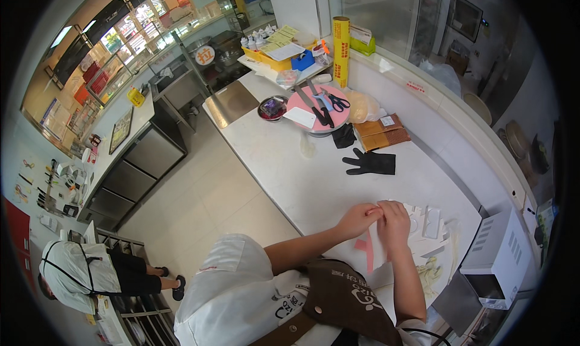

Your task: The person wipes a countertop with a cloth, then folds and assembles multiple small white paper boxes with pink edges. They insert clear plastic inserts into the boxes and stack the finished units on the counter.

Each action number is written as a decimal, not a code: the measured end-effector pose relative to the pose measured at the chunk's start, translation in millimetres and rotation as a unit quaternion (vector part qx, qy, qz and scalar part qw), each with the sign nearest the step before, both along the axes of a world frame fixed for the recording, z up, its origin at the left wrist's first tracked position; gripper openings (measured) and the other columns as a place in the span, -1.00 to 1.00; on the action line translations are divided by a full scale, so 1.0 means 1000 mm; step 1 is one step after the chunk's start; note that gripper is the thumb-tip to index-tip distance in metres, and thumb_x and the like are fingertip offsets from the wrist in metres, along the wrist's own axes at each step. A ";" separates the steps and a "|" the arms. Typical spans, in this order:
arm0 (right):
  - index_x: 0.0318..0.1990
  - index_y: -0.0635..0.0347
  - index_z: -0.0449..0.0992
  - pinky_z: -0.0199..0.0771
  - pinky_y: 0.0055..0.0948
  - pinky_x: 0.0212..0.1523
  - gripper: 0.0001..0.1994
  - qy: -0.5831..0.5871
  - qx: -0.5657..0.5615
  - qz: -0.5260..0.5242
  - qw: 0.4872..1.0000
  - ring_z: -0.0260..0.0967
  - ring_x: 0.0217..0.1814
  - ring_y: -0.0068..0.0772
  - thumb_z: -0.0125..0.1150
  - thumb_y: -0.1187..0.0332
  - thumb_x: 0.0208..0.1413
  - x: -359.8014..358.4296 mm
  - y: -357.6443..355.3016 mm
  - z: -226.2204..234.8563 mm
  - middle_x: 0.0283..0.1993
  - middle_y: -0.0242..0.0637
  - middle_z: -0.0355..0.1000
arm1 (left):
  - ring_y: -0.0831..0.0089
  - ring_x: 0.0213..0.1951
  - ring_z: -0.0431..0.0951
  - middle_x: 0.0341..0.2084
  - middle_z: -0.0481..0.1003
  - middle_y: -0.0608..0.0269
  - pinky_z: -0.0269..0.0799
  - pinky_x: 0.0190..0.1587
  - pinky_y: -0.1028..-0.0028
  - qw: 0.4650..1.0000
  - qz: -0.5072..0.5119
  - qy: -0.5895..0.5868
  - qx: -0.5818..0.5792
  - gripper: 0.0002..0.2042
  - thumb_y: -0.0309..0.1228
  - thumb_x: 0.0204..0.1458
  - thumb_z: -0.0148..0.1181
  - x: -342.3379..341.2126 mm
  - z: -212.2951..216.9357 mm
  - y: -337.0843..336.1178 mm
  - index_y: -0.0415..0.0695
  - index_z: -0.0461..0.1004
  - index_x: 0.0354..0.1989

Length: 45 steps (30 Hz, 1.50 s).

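My left hand (358, 220) and my right hand (393, 224) meet above the worktop, fingers pinched together at their tips. Just below them hangs or lies a thin white and pink flat piece (370, 253), its pink strips showing between my forearms. My fingers seem closed on its upper end, though they hide the grip itself. Beside my right hand are white moulded trays (431, 223) and crumpled pale yellowish scraps (430, 274). A black glove (370, 162) lies flat beyond my hands.
Farther up the white worktop (266, 159) stands a pink round turntable (315, 106) with knives and scissors (338, 102). Near it are a metal bowl (272, 107), a brown packet (382, 132) and a yellow roll box (341, 51). A white appliance (496, 255) stands right; another person (78, 272) is far left.
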State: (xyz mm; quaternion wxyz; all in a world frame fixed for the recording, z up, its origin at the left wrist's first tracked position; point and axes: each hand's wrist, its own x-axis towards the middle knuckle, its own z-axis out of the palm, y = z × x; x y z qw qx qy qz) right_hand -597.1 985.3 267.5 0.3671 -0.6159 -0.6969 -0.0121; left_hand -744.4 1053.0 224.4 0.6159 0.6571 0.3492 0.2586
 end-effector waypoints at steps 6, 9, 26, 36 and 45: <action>0.07 0.23 0.54 0.35 -0.06 0.18 -0.65 0.038 0.086 -0.088 0.992 0.33 0.15 0.09 0.22 0.55 0.09 -0.032 -0.020 -0.001 0.08 -0.06 0.44 | 0.62 -0.20 0.50 -0.30 0.60 0.31 0.46 -0.13 0.51 0.990 0.091 -0.075 -0.072 -0.72 -0.33 0.30 0.15 -0.002 -0.008 0.007 -0.28 0.62 -0.01; 0.05 0.26 0.53 0.39 -0.33 0.07 -0.77 0.400 -0.021 -0.068 0.914 0.42 -0.03 -0.36 0.19 0.40 0.30 -0.039 -0.027 -0.021 -0.06 -0.28 0.49 | 0.61 -0.14 0.54 -0.23 0.63 0.28 0.49 -0.06 0.51 0.995 0.053 -0.081 -0.035 -0.73 -0.40 0.27 0.18 -0.008 0.019 -0.001 -0.26 0.60 0.06; 0.10 0.29 0.55 0.39 -0.48 0.07 -0.72 0.700 -0.130 0.041 0.701 0.45 -0.03 -0.55 0.23 0.32 0.36 -0.039 -0.036 0.002 -0.04 -0.31 0.56 | 0.28 0.14 0.56 0.17 0.55 0.06 0.47 0.19 0.37 0.980 0.000 -0.098 0.175 -0.51 -0.48 0.18 0.26 -0.027 0.025 -0.025 -0.23 0.43 0.31; -0.13 0.18 0.57 0.47 -0.32 -0.08 -0.91 0.317 -0.075 -0.071 0.943 0.51 -0.23 -0.20 0.17 0.43 0.31 -0.039 -0.037 -0.025 -0.24 -0.19 0.46 | 0.40 0.12 0.49 0.07 0.48 0.22 0.43 0.18 0.30 0.984 -0.150 -0.079 -0.056 -0.37 -0.41 0.15 0.29 -0.027 -0.005 -0.024 -0.12 0.25 0.43; -0.13 0.04 0.60 0.33 -0.16 0.09 -0.84 -0.005 -0.113 0.047 0.992 0.34 0.04 -0.20 0.30 0.37 0.12 -0.056 -0.072 -0.041 -0.14 -0.39 0.45 | 0.48 -0.10 0.57 -0.07 0.53 0.15 0.60 -0.16 0.42 0.979 0.013 -0.018 -0.203 -0.62 -0.50 0.29 -0.09 -0.049 0.001 -0.028 -0.31 0.32 0.26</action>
